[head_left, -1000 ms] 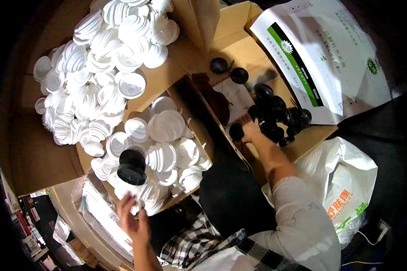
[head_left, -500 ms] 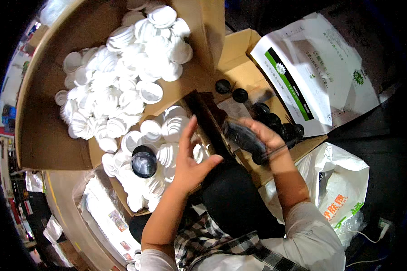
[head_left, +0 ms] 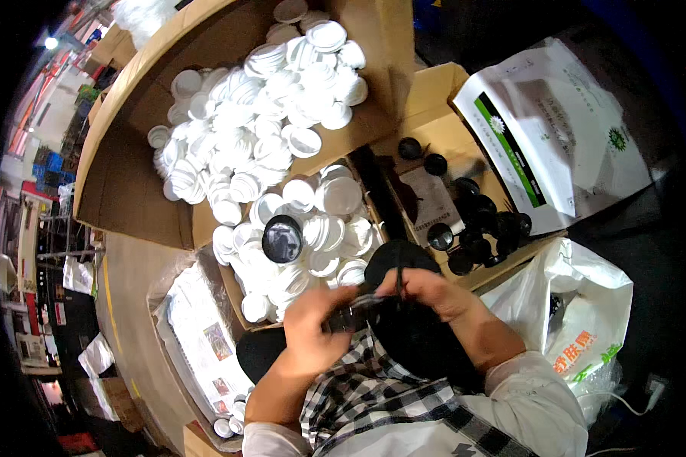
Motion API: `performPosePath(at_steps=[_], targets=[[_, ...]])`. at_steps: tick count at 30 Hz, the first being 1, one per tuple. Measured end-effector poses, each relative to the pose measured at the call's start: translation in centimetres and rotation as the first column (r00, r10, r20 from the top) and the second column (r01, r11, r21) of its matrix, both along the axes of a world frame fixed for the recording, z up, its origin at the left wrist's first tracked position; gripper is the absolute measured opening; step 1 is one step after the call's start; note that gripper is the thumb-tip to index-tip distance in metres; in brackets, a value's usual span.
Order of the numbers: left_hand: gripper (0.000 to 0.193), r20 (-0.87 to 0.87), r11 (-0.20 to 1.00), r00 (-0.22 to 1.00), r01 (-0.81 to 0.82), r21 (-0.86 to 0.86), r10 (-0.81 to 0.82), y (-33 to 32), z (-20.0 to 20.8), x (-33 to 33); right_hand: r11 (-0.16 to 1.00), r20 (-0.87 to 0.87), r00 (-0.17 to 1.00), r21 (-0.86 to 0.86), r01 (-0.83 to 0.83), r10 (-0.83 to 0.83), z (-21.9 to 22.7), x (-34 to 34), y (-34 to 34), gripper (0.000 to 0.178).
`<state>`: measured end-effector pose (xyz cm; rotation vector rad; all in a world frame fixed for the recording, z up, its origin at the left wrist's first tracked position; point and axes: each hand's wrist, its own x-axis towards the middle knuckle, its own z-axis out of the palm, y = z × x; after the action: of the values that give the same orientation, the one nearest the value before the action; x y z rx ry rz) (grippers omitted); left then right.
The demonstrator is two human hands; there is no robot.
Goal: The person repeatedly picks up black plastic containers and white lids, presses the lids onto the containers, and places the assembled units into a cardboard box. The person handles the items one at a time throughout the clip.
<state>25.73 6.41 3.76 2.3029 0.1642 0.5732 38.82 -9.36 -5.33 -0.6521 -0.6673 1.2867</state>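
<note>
My two hands are close together above my lap, in front of the boxes. My left hand is closed round a dark, shiny round lid, mostly covered by the fingers. The fingers of my right hand are bent and pinch a thin black edge beside it, blurred by motion; whether this is a separate piece I cannot tell. Ahead and to the left, a black round lid lies on top of white round lids in a small box. Several black lids lie in the carton on the right.
A big cardboard box at the far left holds a heap of white lids. A printed white sheet hangs over the right carton. Near my right arm stands a white plastic bag. A plastic-lined box stands at left.
My right hand has come out of the right carton toward my lap. My left hand has moved down and closed, meeting it. The whole view has shifted, with the boxes now further right.
</note>
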Motion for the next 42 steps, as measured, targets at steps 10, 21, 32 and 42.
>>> performPosePath(at_steps=[10, 21, 32, 42], targets=[[0.013, -0.092, 0.785, 0.822, 0.496, -0.372, -0.562, 1.1, -0.3, -6.4, 0.836, 0.188, 0.823, 0.02, -0.549, 0.536, 2.1, -4.6, 0.3, 0.032], [0.024, 0.18, 0.288, 0.916, 0.291, -0.912, -0.358, 0.7, -6.2, -6.2, 0.93, -0.18, 0.926, 0.102, 0.352, -0.331, 1.7, -4.4, 1.6, 0.029], [0.022, -0.542, 0.673, 0.813, -0.281, -0.684, -0.211, 0.7, -4.0, -6.1, 0.635, -0.427, 0.545, -0.093, 0.767, -0.721, 1.9, 3.7, -1.7, 0.023], [0.037, -0.183, 0.85, 0.895, -0.444, -0.285, 0.406, 20.1, -8.0, -0.3, -0.157, 0.675, 0.522, -0.677, 0.719, -0.521, -25.6, 25.8, -13.9, 0.048]])
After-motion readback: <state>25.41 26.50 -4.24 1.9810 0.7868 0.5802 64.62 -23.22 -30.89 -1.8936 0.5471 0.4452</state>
